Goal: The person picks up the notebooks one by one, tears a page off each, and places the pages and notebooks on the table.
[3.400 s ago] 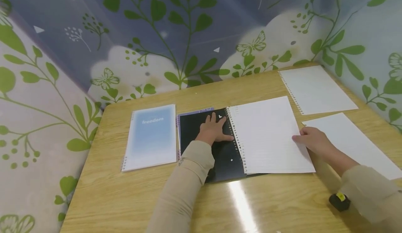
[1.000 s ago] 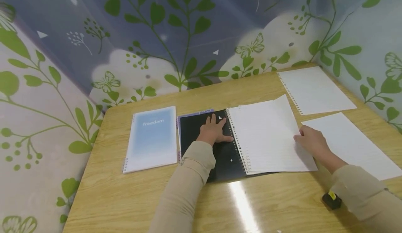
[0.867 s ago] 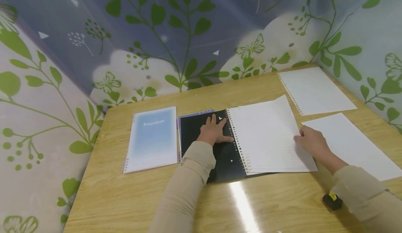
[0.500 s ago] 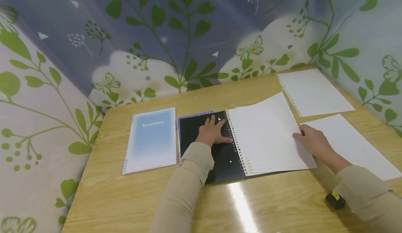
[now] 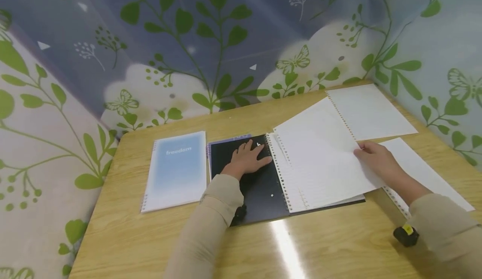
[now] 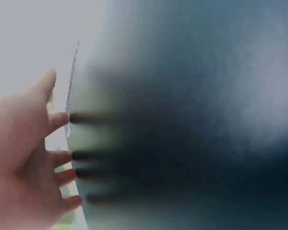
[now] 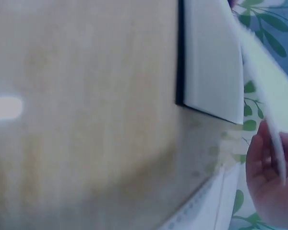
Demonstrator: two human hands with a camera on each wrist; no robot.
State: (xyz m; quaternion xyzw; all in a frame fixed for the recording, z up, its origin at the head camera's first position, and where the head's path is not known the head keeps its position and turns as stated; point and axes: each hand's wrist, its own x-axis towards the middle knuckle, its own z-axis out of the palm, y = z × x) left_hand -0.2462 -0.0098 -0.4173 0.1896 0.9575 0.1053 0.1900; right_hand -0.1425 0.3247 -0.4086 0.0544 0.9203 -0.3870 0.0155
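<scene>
An open spiral notebook has a black cover [image 5: 260, 206] on its left and white lined pages [image 5: 295, 201] on its right. My left hand [image 5: 246, 160] rests on the black cover with its fingers spread, the thumb close to the spiral binding [image 5: 279, 178]. In the left wrist view the fingertips meet the dark, glossy cover. My right hand [image 5: 378, 162] pinches a white sheet [image 5: 320, 145] at its right edge. That sheet is lifted and turned askew, its punched left edge off the binding at the top. The right wrist view shows it raised over the page stack [image 7: 213, 67].
A blue-and-white "freedom" notebook [image 5: 180, 170] lies at the left. The edge of a purple notebook [image 5: 226, 140] shows under the black cover. Two loose punched sheets, one at the back [image 5: 373, 111] and one nearer [image 5: 421, 174], lie at the right. A patterned wall borders the table [image 5: 124, 237].
The right hand has pulled the sheet up and to the right; its punched edge has come away from the binding at the top. The left hand has stayed on the black cover.
</scene>
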